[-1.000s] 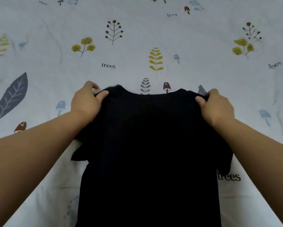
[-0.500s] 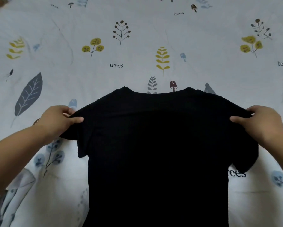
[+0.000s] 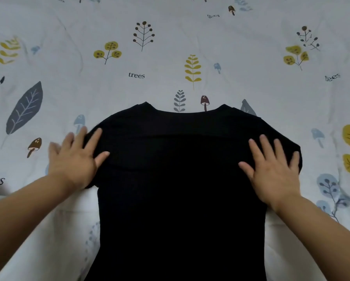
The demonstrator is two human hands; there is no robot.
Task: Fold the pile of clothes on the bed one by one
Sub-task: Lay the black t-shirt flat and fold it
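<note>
A black short-sleeved T-shirt [image 3: 180,179] lies spread flat on the bed, collar pointing away from me, its hem running off the bottom of the view. My left hand [image 3: 76,157] rests flat with straight, spread fingers on the shirt's left sleeve, partly over the sheet. My right hand [image 3: 273,165] presses flat on the right sleeve, fingers spread. Neither hand grips the cloth. No other clothes of the pile are in view.
The bed is covered by a pale sheet [image 3: 170,37] printed with leaves, mushrooms and the word "trees". It stretches out on all sides of the shirt.
Both hands let go of the sleeve edges they pinched and now lie flat on the sleeves. The shirt, earlier held by the shoulders, has been spread out flat.
</note>
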